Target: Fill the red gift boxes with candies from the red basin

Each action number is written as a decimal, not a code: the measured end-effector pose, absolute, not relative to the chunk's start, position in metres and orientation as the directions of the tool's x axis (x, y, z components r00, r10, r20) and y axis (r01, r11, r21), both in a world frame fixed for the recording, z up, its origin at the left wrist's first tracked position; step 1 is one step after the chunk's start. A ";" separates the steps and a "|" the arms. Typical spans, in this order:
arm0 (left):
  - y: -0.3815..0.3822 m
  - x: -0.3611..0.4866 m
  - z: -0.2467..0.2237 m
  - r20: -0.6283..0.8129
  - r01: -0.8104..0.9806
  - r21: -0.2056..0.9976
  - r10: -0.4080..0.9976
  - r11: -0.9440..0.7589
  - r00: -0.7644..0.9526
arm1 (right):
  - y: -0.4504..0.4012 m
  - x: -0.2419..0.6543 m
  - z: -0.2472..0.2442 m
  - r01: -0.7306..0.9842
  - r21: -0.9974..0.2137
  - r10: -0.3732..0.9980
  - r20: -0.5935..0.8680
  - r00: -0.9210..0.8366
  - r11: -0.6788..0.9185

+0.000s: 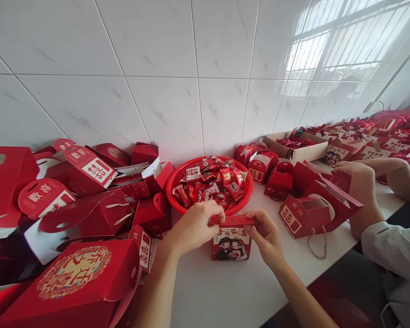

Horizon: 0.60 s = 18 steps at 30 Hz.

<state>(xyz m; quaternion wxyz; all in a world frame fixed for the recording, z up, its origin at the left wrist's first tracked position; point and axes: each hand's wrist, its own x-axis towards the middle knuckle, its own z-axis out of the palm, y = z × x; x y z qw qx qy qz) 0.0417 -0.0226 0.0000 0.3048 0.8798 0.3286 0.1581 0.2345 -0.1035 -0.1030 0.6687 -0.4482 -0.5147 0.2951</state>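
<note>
A small red gift box [231, 248] with a cartoon couple printed on its front stands upright on the white table. My left hand [200, 223] pinches the left end of its top edge. At the other end of that edge, the fingers of my right hand [264, 234] are closed on the box too. Right behind it sits a round red plastic basket [171, 196] heaped with wrapped candies [213, 180] in red and white wrappers. What is inside the gift box cannot be seen.
Red boxes [89, 269] crowd the left side. On the right are more red boxes [304, 216], a cardboard carton [299, 152] and a long pile of red packages [379, 132]. A co-worker's hands [360, 187] are at the right. A tiled wall [164, 105] stands behind.
</note>
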 end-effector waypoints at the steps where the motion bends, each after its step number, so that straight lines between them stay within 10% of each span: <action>1: -0.023 0.043 -0.001 0.079 0.486 0.635 0.676 -0.601 0.733 | -0.104 0.235 -0.102 0.074 -0.899 0.856 0.435 0.279 0.432; 18: -0.027 0.047 -0.004 0.108 0.436 0.667 0.657 -0.604 0.746 | -0.117 0.266 -0.065 0.741 -0.453 0.800 0.570 -0.187 0.496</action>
